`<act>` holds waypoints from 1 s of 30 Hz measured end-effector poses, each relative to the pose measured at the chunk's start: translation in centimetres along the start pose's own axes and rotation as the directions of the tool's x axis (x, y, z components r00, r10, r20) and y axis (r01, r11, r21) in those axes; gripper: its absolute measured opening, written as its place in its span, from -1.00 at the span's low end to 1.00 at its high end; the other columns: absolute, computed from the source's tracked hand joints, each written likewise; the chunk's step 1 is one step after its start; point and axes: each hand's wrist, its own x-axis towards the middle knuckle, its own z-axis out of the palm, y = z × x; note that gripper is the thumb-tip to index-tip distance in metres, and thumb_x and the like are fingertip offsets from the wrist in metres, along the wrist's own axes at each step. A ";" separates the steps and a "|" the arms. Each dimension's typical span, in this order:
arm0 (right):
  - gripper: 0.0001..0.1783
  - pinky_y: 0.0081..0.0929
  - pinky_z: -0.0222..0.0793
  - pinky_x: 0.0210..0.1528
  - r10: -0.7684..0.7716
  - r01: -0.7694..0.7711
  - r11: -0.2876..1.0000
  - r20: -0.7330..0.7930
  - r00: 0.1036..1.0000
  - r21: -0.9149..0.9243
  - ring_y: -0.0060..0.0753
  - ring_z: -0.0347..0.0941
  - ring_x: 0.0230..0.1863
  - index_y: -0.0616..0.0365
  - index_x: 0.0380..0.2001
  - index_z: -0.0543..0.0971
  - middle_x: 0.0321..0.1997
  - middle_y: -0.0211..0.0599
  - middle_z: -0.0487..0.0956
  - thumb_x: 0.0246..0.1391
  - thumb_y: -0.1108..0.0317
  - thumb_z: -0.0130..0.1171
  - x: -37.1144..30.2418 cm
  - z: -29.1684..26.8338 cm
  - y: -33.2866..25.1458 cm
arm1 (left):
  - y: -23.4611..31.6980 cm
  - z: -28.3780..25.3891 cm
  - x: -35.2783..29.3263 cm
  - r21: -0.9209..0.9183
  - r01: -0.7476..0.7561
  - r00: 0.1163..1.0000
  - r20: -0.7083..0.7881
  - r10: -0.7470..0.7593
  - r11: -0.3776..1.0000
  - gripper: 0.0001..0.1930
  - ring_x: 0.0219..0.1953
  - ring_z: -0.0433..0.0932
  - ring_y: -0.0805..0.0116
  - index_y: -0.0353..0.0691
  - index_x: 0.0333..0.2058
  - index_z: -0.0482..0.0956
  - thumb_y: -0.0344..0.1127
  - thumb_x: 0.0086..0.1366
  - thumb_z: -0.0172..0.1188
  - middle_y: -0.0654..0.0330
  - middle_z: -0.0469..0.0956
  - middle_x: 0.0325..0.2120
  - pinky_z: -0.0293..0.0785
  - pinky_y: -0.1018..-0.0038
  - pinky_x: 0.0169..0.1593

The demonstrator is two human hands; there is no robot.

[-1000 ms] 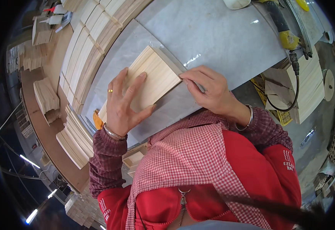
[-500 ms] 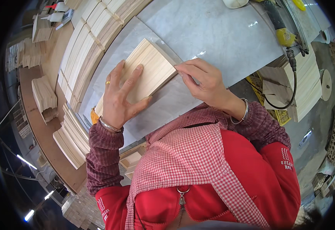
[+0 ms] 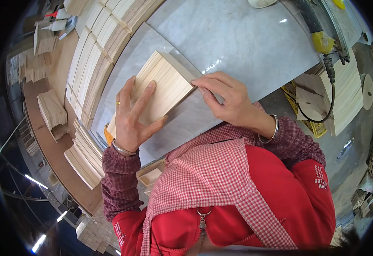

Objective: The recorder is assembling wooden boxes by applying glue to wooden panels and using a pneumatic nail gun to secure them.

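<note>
A pale wooden box-like piece (image 3: 167, 79) lies at a slant on the grey worktop. My left hand (image 3: 134, 115) rests on its upper face with fingers spread, a ring on one finger and the thumb along the near edge. At the right corner of the wood, my right hand (image 3: 225, 96) has its thumb and forefinger pinched together, touching the edge. Whatever sits between those fingertips, if anything, is too small to make out. Part of the wood's left end is hidden behind my left hand.
Stacked pale wooden strips (image 3: 103, 51) line the worktop's left side. A yellow and black power tool (image 3: 323, 42) with a cable lies at the far right. Glue bottles (image 3: 58, 25) stand at the far left. Wooden boards (image 3: 344, 94) are stacked beyond the worktop's right edge.
The view has shifted slightly. My right hand sits a little nearer along the wood's right corner, still pinched. My left hand stays spread on the wood.
</note>
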 end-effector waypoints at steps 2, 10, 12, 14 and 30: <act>-0.65 -0.68 0.23 -0.52 -0.026 0.026 0.999 0.004 1.000 -0.026 -0.54 0.31 -0.53 0.25 -0.24 0.58 -0.27 -0.30 0.53 -0.20 0.71 0.13 -0.1 -0.1 -0.1 | 0.0 0.0 0.0 -0.027 0.009 1.000 0.000 -0.009 1.000 -0.18 0.09 0.28 -0.07 0.10 0.12 0.45 -0.09 -0.26 0.46 -0.07 0.19 0.16 0.35 0.10 0.08; -0.62 -0.63 0.29 -0.48 -0.179 0.178 0.970 0.008 0.984 -0.164 -0.42 0.37 -0.49 0.27 -0.25 0.56 -0.25 -0.25 0.52 -0.28 0.69 0.14 0.1 0.0 0.0 | 0.3 0.0 0.2 -0.060 0.004 1.000 -0.007 -0.004 0.998 -0.19 0.08 0.26 -0.07 0.07 0.09 0.48 -0.14 -0.30 0.46 -0.07 0.18 0.16 0.29 0.09 0.08; -0.60 -0.63 0.30 -0.46 -0.208 0.205 0.956 0.007 0.978 -0.210 -0.40 0.38 -0.47 0.28 -0.25 0.56 -0.24 -0.24 0.52 -0.30 0.69 0.14 0.2 0.1 0.0 | 0.3 0.0 0.4 -0.072 0.012 1.000 0.003 -0.012 0.997 -0.19 0.08 0.26 -0.07 0.06 0.09 0.48 -0.14 -0.30 0.46 -0.08 0.18 0.15 0.27 0.08 0.09; -0.59 -0.63 0.32 -0.45 -0.235 0.231 0.939 0.012 0.972 -0.255 -0.38 0.40 -0.45 0.29 -0.24 0.56 -0.24 -0.23 0.52 -0.31 0.69 0.13 0.4 0.0 0.2 | 0.3 0.1 0.6 -0.087 0.024 1.000 0.012 -0.023 0.996 -0.19 0.08 0.25 -0.07 0.04 0.09 0.48 -0.15 -0.30 0.46 -0.09 0.17 0.15 0.25 0.08 0.09; -0.70 -0.53 0.42 -0.14 0.187 -0.166 0.981 0.279 0.942 -0.099 -0.40 0.48 -0.23 0.30 -0.14 0.53 -0.18 -0.20 0.55 0.02 0.65 0.04 0.5 -1.1 -3.1 | -1.0 3.0 -1.6 -0.096 -0.011 0.954 -0.299 -0.018 0.995 -0.24 0.14 0.24 -0.06 0.13 0.07 0.46 -0.11 -0.28 0.38 -0.08 0.23 0.13 0.16 0.13 0.22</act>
